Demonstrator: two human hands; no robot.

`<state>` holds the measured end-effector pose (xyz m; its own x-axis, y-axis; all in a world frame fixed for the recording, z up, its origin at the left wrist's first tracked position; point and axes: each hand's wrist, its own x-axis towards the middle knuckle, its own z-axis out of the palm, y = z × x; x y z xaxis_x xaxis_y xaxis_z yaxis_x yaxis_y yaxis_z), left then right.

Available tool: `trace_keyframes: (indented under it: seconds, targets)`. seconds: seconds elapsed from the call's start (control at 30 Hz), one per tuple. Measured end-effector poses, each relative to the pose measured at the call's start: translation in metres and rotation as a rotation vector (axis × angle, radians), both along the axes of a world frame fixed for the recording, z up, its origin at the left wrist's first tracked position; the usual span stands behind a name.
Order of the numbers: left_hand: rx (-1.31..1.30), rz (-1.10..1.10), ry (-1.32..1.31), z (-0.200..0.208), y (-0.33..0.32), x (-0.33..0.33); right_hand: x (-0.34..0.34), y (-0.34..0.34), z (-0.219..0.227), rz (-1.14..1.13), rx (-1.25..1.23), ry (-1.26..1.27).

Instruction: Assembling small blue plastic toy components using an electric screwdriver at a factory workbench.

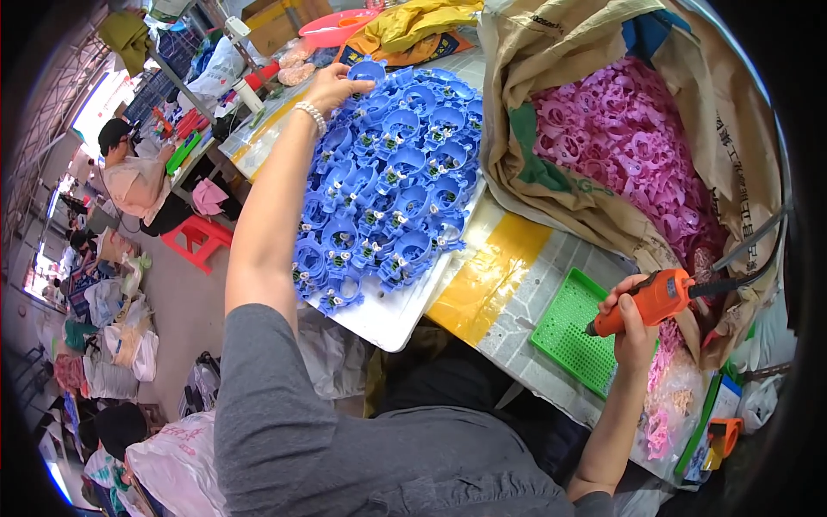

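My right hand [636, 319] is wrapped round an orange electric screwdriver [642, 303], its dark tip pointing left over a green perforated basket [575, 332]. A black cord runs from the screwdriver's rear to the right. At the far left corner of a pile of blue plastic parts [401, 172], my left hand [332, 89] has its fingers closed at one ring-shaped blue plastic part [368, 71]. The blue parts have round openings and small white and dark details. They lie in close rows on a white board [379, 326].
A big paper sack [594, 202] full of pink plastic parts [616, 129] stands open at the right. Loose pink pieces [659, 426] lie near the basket. Yellow bags [413, 30] and a pink basin [336, 28] sit behind. Another person [133, 177] sits at the left, near a red stool [196, 239].
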<state>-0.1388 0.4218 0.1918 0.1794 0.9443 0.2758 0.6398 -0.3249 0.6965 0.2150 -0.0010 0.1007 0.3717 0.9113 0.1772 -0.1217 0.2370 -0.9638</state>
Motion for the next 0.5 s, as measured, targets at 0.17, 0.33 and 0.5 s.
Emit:
trace_keyframes:
  seconds: [0.17, 0.33, 0.5]
  targets:
    - [-0.363, -0.399, -0.634, 0.011, -0.065, 0.014, 0.002, -0.008, -0.004, -0.024, 0.031, 0.035]
    - [-0.358, -0.59, -0.642, -0.011, -0.145, 0.047, 0.004, -0.008, -0.003, -0.016, 0.06, -0.011]
    - [-0.723, -0.704, -0.798, -0.055, -0.259, 0.084, 0.014, -0.002, -0.001, -0.125, 0.087, -0.115]
